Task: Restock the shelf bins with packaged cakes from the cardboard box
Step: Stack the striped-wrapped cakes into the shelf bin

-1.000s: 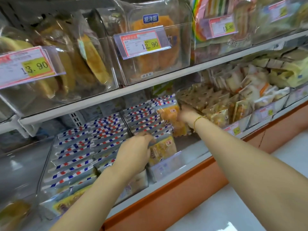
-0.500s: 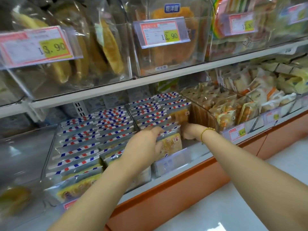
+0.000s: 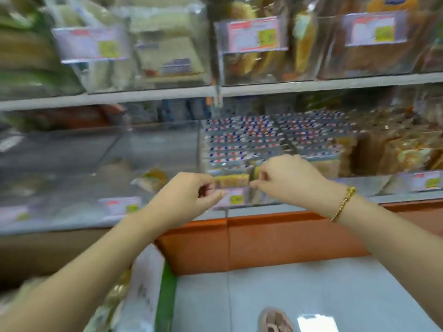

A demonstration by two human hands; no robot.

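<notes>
Packaged cakes with red and blue striped tops [image 3: 239,140] fill two clear shelf bins [image 3: 285,140] on the lower shelf. Both hands hover just in front of those bins. My left hand [image 3: 189,195] and my right hand [image 3: 287,178] have loosely curled fingers and hold nothing that I can see. A yellow cake pack [image 3: 231,180] shows between them at the bin's front. The box [image 3: 143,291], with a green edge and packs inside, sits at the lower left under my left forearm. The frame is blurred.
Left of the striped packs is a clear bin [image 3: 107,149] holding a single pack [image 3: 151,179]. Bins of wrapped pastries [image 3: 407,149] stand at the right. An upper shelf [image 3: 311,86] carries bagged breads with price tags. The orange shelf base [image 3: 263,240] meets the grey floor.
The view has swung left and down, bringing the box and floor into sight. Both hands have pulled back out of the striped-cake bins and now sit close together in front of them.
</notes>
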